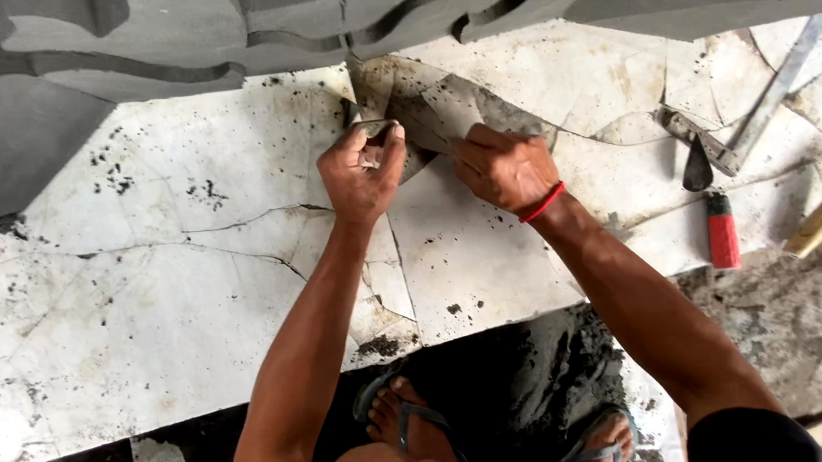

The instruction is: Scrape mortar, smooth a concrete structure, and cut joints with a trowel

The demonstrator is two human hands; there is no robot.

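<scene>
Both hands close their grip on a grey paper template (pixel 440 118), left hand (pixel 362 170) and right hand (pixel 503 167), its long axis running diagonally across the cracked white surface (pixel 155 286).

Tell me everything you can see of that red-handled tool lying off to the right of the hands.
The red-handled tool lies flat on the cracked white slab, apart from the right hand, with nothing touching it. Its short, ribbed red grip, which looks like plastic, points toward the person; a dark, rounded metal blade, smeared grey, extends away from it. The blade's tip lies close to a long metal tool; whether they touch cannot be told.
</scene>
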